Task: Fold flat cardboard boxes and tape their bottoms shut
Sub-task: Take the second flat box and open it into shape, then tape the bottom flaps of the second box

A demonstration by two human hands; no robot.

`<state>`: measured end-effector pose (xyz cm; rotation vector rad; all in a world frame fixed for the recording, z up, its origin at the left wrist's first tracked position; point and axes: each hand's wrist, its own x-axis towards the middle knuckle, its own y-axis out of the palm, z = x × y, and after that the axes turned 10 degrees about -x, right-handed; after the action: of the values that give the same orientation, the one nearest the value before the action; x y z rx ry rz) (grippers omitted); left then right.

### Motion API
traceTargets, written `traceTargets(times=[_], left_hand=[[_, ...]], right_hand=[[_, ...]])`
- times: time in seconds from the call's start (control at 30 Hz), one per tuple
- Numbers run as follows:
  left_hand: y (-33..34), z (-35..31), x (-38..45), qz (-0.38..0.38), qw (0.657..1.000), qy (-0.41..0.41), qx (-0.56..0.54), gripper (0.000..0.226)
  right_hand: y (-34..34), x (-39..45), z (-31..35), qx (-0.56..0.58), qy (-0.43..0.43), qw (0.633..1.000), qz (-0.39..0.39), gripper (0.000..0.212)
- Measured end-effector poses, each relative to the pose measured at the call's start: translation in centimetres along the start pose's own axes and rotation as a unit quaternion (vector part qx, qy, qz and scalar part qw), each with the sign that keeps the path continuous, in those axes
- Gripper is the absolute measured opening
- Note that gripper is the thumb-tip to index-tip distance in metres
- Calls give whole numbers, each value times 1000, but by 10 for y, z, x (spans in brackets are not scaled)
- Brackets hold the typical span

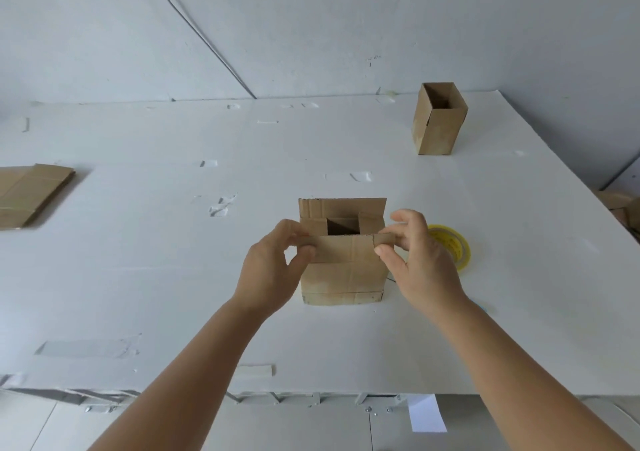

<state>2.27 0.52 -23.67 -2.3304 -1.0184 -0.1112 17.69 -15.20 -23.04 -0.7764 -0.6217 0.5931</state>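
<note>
A small brown cardboard box [343, 279] stands upright in the middle of the white table [173, 260]. Its far flap sticks up, the two side flaps are folded inward, and a dark gap shows between them. My left hand [273, 270] pinches the left end of the near flap, which is bent toward me. My right hand [415, 260] pinches the right end of the same flap. A yellow roll of tape [453, 246] lies flat just right of the box, partly hidden behind my right hand.
A finished box [438, 121] stands open-topped at the far right of the table. Flat cardboard blanks [29, 194] lie at the left edge. More cardboard [620, 204] sits beyond the table's right edge. Bits of clear tape are stuck on the tabletop.
</note>
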Motion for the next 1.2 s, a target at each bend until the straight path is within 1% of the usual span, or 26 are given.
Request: traceTargets(times=[0.07, 0.1, 0.2, 0.27, 0.33, 0.4, 0.47, 0.53, 0.57, 0.63, 0.73, 0.8, 0.87, 0.93, 1.03, 1.1, 1.2], left_hand=[[4, 0, 2, -27, 999, -16, -29, 30], [5, 0, 5, -23, 999, -15, -27, 41], [2, 0, 15, 40, 999, -15, -8, 73], [-1, 1, 22, 83, 996, -7, 36, 82], [-3, 1, 26, 111, 988, 12, 105, 82], [-5, -1, 29, 116, 981, 36, 148, 76], [-6, -2, 31, 117, 976, 61, 174, 64], [-6, -3, 28, 121, 969, 92, 197, 47], [-5, -3, 26, 123, 965, 104, 208, 41], [-4, -2, 21, 126, 958, 119, 228, 35], [0, -4, 17, 139, 952, 130, 241, 35], [4, -7, 16, 168, 946, 123, 249, 42], [11, -6, 13, 195, 944, 101, 245, 52], [17, -4, 7, 214, 934, 95, 269, 57], [25, -5, 4, 197, 919, 105, 324, 53], [32, -9, 6, 194, 918, 121, 324, 53], [44, -12, 7, 214, 917, 127, 312, 55]], right_hand=[[-1, 7, 2, -8, 8, 1000, 8, 62], [-2, 11, 3, -22, 5, 999, 22, 70], [-3, 20, 3, -61, -14, 995, 77, 82], [-4, 25, 2, -89, -27, 990, 106, 83], [-5, 29, 2, -134, -44, 982, 126, 80], [-8, 31, 3, -169, -62, 977, 111, 71], [-9, 31, 4, -185, -80, 976, 83, 54], [-7, 28, 4, -198, -97, 973, 75, 36], [-6, 27, 3, -202, -102, 971, 78, 30], [-6, 25, 2, -208, -110, 968, 87, 26], [-6, 20, 1, -231, -130, 960, 90, 27], [-4, 16, 2, -258, -145, 950, 99, 30], [-1, 12, 3, -281, -143, 941, 125, 39], [3, 8, 3, -291, -128, 936, 153, 50], [8, 2, 2, -302, -111, 931, 174, 57], [9, 0, 0, -298, -109, 932, 173, 58], [9, -2, -1, -277, -105, 939, 172, 59]])
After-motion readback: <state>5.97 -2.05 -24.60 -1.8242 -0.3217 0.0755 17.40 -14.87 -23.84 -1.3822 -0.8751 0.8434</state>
